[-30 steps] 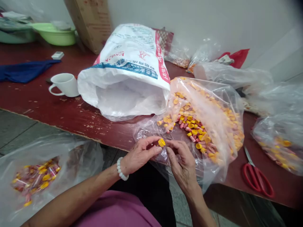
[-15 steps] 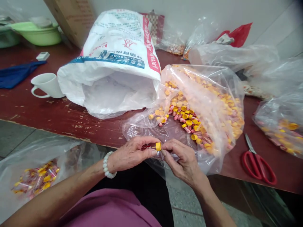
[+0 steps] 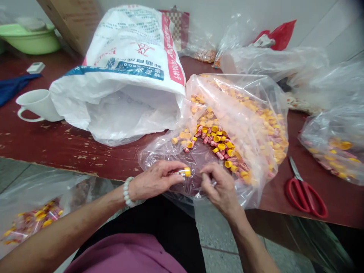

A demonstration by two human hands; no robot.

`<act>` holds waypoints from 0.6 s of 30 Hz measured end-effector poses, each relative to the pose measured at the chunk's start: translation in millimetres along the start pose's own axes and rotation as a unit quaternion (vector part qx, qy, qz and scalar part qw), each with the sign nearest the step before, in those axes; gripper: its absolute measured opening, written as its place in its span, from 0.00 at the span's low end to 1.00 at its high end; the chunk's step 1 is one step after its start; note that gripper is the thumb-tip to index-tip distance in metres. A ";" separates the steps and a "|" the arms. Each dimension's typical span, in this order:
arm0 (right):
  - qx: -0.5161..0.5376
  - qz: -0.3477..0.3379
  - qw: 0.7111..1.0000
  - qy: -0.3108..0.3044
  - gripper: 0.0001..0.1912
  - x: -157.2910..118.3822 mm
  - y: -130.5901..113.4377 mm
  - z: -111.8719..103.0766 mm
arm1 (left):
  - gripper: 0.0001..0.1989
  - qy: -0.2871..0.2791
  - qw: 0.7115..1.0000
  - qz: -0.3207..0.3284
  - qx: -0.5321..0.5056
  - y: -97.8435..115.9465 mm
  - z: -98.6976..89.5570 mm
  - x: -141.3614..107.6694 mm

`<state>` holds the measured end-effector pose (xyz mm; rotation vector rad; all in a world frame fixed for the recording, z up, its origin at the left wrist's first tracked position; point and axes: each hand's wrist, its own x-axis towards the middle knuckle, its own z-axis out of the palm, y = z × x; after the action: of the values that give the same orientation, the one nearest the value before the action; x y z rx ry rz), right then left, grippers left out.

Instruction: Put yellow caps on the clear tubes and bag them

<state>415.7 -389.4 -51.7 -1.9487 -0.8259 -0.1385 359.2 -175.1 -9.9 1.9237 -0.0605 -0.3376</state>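
Small yellow-capped tube [image 3: 184,172] sits at the table's near edge, pinched in the fingertips of the left hand [image 3: 153,181], cap end poking out toward the right, red body mostly hidden under the fingers. Right hand [image 3: 218,185] is just beside it, not touching the tube, fingers curled w/ thumb and forefinger drawn together at the tips; can't tell if they pinch anything. White bead bracelet [image 3: 127,192] on the left wrist. Both hands rest over the mouth of a clear plastic bag [image 3: 256,113] lying open on the dark red table [image 3: 71,144], full of loose yellow caps [image 3: 220,146] and small red-patterned tubes [image 3: 205,139] spilling toward the opening. Just left of that bag, touching it, a big white woven sack [image 3: 133,64] w/ red and blue print, mouth open toward the person. White mug [image 3: 38,104] left of the sack, handle on its left side. Red-handled scissors [image 3: 305,191] lie right of the clear bag, near the table edge. Another clear bag of capped tubes [image 3: 335,144] at far right, and a 3rd one [image 3: 31,220] hangs below the table edge by the left arm. Green basin [image 3: 31,38] at back left, red plastic bag [image 3: 280,32] at back by the wall
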 end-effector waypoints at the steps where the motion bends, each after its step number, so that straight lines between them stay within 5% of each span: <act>1: 0.002 0.030 0.999 0.029 0.05 0.0 4.3 -2.4 | 0.14 0.006 1.000 -0.012 -0.014 -2.9 -2.1 2.3; 3: 0.018 0.076 0.996 0.048 0.03 1.0 7.6 -2.6 | 0.15 0.003 0.999 -0.021 -0.048 -6.8 -4.0 6.8; 6: 0.076 0.089 0.993 -0.015 0.02 3.9 0.0 9.6 | 0.15 -0.004 0.999 0.018 -0.045 -6.4 -0.5 11.8; 11: 0.156 0.128 0.979 -0.043 0.05 5.2 -12.1 29.2 | 0.14 0.045 0.992 0.107 0.044 -0.3 6.2 10.9; 18: 0.180 0.165 0.968 -0.052 0.06 3.7 -15.0 24.4 | 0.15 0.063 0.968 0.187 0.153 -2.7 5.1 7.5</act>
<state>403.7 -363.2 -51.6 -1.7258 -0.5377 0.2962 364.7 -180.2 -15.7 2.1809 -0.4072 0.0531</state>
